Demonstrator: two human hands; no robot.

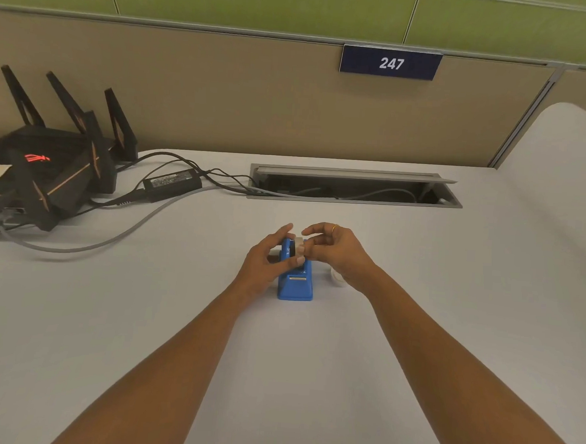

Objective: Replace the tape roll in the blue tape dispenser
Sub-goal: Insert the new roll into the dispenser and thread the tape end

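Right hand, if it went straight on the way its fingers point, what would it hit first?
The tape roll seated in the blue tape dispenser: the right hand points left, fingertips apparently touching it. The left hand grips the dispenser just beyond; depth is unclear.

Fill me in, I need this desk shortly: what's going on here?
A person is working on a blue dispenser standing on the desk. The left hand grips its side to steady it, while the right hand pinches the roll sitting in its top. Whether that roll is going in or coming out cannot be told. A second roll lies on the desk under the right wrist, partly hidden. A router and cables sit at the far left, untouched.
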